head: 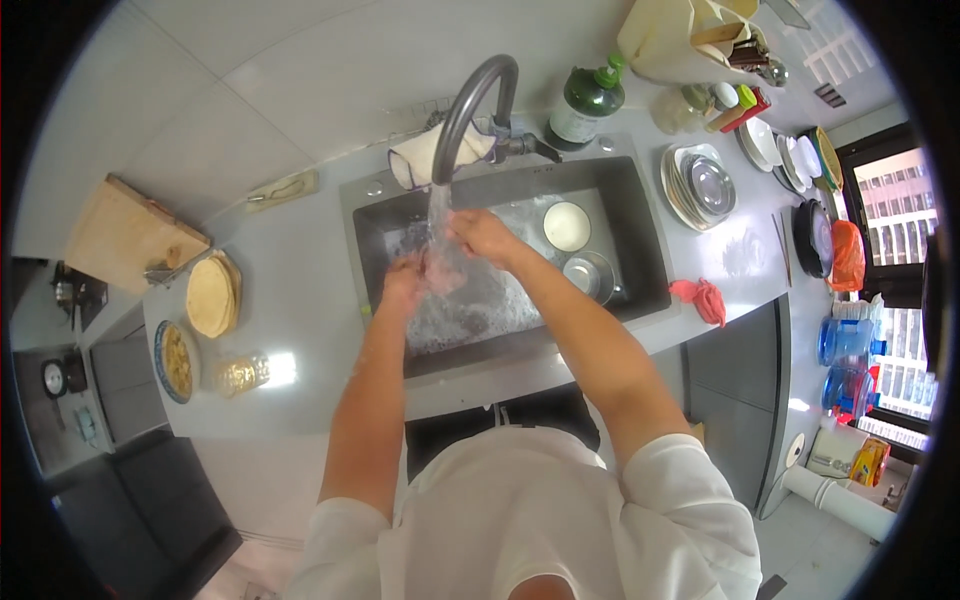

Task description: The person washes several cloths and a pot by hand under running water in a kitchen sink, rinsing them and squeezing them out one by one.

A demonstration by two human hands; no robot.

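Observation:
Water runs from the curved grey faucet (pixel 474 97) into a dark grey sink (pixel 643 225). Under the stream, my left hand (pixel 406 279) is on a wet pink cloth (pixel 445 276), its fingers partly hidden by the water. Just to the right, my right hand (pixel 482 236) is raised beside the stream with its fingers bent; whether it pinches part of the cloth is unclear. Suds cover the sink floor. A pale round bowl (pixel 567 226) and a metal pot or cup (pixel 590 276) stand in the sink's right part.
Behind the sink are a white towel (pixel 420 159) and a green pump bottle (pixel 585 105). Stacked plates (pixel 679 195) and a red cloth (pixel 705 300) lie at the right. Leftward are flatbreads (pixel 211 297), a bowl of food (pixel 177 362), a glass (pixel 241 375) and a wooden board (pixel 127 236).

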